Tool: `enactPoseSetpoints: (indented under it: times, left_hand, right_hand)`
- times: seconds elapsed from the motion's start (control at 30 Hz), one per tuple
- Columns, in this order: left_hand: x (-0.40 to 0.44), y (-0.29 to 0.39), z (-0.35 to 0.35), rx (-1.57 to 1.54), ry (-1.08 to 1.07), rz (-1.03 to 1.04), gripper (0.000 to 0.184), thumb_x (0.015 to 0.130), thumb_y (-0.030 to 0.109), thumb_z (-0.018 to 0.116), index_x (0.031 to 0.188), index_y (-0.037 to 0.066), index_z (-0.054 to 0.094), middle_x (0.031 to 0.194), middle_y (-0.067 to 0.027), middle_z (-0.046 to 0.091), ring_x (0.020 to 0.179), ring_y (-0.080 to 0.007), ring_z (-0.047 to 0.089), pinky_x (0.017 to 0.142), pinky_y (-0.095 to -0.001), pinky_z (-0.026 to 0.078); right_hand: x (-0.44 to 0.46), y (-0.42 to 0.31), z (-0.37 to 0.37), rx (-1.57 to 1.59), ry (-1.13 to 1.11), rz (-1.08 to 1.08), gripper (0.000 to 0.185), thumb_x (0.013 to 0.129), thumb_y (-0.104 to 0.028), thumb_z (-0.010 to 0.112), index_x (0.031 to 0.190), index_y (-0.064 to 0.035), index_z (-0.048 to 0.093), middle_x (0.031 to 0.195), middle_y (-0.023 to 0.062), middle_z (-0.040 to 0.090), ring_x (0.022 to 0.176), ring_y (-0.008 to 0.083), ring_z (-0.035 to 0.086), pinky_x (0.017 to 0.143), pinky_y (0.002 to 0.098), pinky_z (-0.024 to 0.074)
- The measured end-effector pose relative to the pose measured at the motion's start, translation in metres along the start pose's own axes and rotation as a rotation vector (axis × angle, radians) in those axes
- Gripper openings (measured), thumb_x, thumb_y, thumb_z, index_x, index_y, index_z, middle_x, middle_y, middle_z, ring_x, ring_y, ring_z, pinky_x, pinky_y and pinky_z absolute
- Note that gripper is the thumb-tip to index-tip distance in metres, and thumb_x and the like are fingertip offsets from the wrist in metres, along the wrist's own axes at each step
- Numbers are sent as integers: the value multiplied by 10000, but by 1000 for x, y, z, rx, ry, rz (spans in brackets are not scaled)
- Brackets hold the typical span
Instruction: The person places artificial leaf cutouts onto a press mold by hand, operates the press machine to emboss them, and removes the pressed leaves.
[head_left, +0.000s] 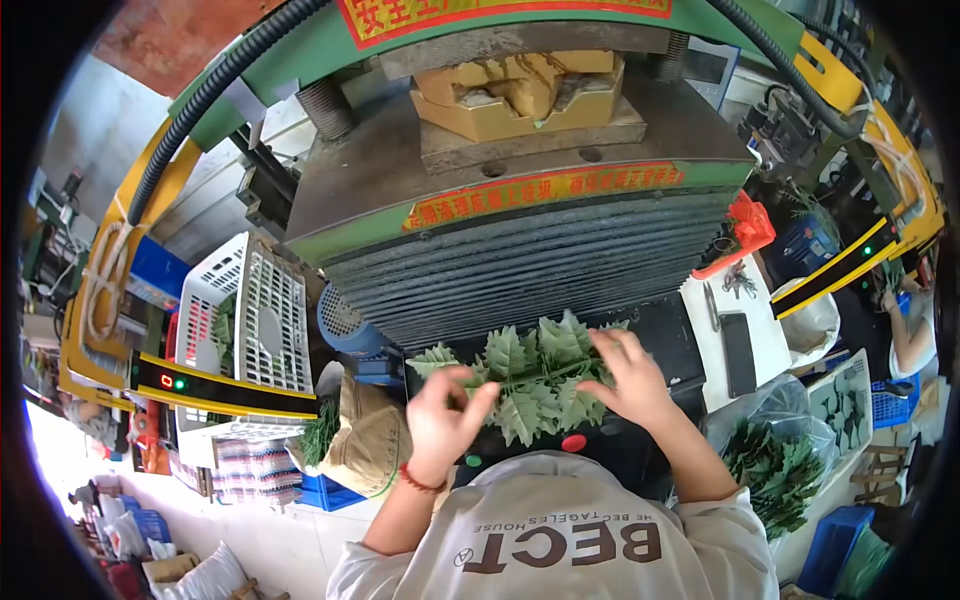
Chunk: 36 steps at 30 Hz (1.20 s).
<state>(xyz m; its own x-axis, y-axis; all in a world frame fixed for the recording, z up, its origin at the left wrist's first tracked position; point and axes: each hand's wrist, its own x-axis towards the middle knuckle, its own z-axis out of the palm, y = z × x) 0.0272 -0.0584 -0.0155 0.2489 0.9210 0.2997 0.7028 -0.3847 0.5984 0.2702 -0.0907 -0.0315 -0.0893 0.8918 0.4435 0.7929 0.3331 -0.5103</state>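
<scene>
A spray of jagged green leaves (520, 400), apparently artificial, lies flat on the black work surface of a press. My left hand (445, 415) is at its left edge, fingers curled loosely and the thumb apart, with nothing visible between them. Over the right side of the spray, my right hand (632, 378) has its fingers apart, and the fingertips and thumb reach onto the leaves. Whether those fingertips pinch a leaf is not clear. A red button (573, 443) and a green button (473, 461) show just in front of the leaves.
The ribbed press block (520, 270) stands just beyond my hands. Yellow-black sensor bars (240, 390) flank it. A white basket (270, 310) stands left; a phone (738, 352) lies on a white board at right, above bagged leaves (775, 470). Another person's arm (910, 335) shows far right.
</scene>
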Motion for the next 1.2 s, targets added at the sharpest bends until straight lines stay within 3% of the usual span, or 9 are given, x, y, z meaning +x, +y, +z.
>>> enactPoseSetpoints:
  times: [0.07,0.13,0.17,0.3,0.47,0.7,0.8,1.13,1.2]
  left_hand:
    - [13,8,-6,-255,79,69,198,808,218,703,900,53,641,589,16,525,491,-98,464,454,-220,369]
    - [22,17,-13,-511,157,151,218,829,225,692,927,41,630,587,19,521,498,-77,452,453,-207,357]
    - [26,22,-14,-512,166,159,218,829,225,692,927,41,630,587,19,521,498,-77,452,453,-207,357]
    - [41,42,-10,-1417,-292,-554,155,858,171,668,865,22,625,587,33,500,498,-52,402,444,-185,322]
    - [36,26,-23,-884,-374,-247,148,866,130,665,785,14,620,587,51,477,500,-34,362,438,-174,289]
    - [41,17,-30,-896,-326,-224,126,849,79,676,752,4,650,602,52,489,518,-33,341,445,-173,274]
    - [34,0,-32,-1026,-198,-316,135,845,94,684,750,3,655,590,55,474,516,-29,345,441,-177,274]
    - [36,20,-41,-838,-259,96,96,842,65,682,760,18,666,587,41,511,505,-34,360,449,-166,291]
    - [33,17,-42,-873,-275,12,91,842,63,681,766,17,665,587,38,513,502,-35,362,447,-165,291]
  right_hand:
    - [16,-34,-27,104,54,72,421,754,-160,733,1101,-19,541,896,53,578,728,177,573,649,315,479]
    - [25,-55,-29,757,-298,155,339,794,-69,698,1085,-26,529,882,56,582,718,140,572,628,296,481]
    - [27,-58,-24,752,-295,144,339,794,-69,698,1085,-26,529,882,56,582,718,140,572,628,296,481]
    - [34,-51,8,1368,-293,446,300,800,14,672,1059,-31,528,880,48,588,664,108,547,587,236,451]
    - [29,-40,-5,1357,-385,581,202,804,57,644,974,-9,557,862,63,597,607,100,542,530,177,423]
    - [80,-54,-38,758,-289,27,74,784,52,658,811,4,608,755,15,581,576,80,491,495,189,382]
    - [63,-76,-84,1166,-257,316,111,762,43,682,841,-8,623,747,1,569,564,76,438,508,201,350]
    - [80,-65,-44,700,-491,119,149,715,62,705,823,-23,648,797,38,597,659,91,517,563,203,409]
    - [82,-67,-39,734,-476,109,134,727,53,699,826,-22,647,800,35,591,644,92,506,554,205,399]
